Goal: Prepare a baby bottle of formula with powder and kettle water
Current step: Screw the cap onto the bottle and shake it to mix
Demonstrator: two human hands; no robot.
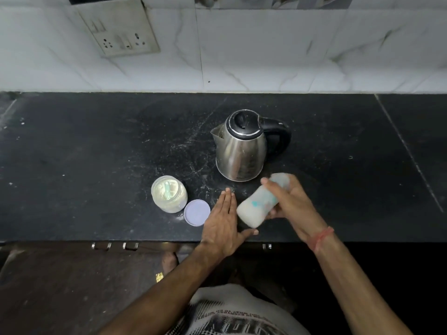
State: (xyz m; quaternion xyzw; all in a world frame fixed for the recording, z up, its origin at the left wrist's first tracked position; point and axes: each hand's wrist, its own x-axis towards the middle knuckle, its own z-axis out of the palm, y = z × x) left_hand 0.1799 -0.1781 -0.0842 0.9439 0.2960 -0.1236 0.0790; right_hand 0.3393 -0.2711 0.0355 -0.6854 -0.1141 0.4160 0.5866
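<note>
The right hand (287, 204) was wrapped around one baby bottle (258, 201), holding it tilted and off the table, with the bottom end low and near the person; the bottle looked blurry and milky white inside. The left hand (225, 223) was flat with straight fingers, holding nothing, just beside the bottle's low end; I could not tell if the palm touched the table (84, 146). There were two hands and a red thread (323, 238) on the right wrist. The table was black stone with white scratches; just left of the left hand lay one round purple lid (197, 212); touching it stood one open powder jar (169, 194) with one green scoop (167, 189) inside; behind the bottle stood one shiny steel kettle (242, 148) with its black lid shut. Behind the table was a white marble wall (266, 49) with one socket plate (118, 27).
</note>
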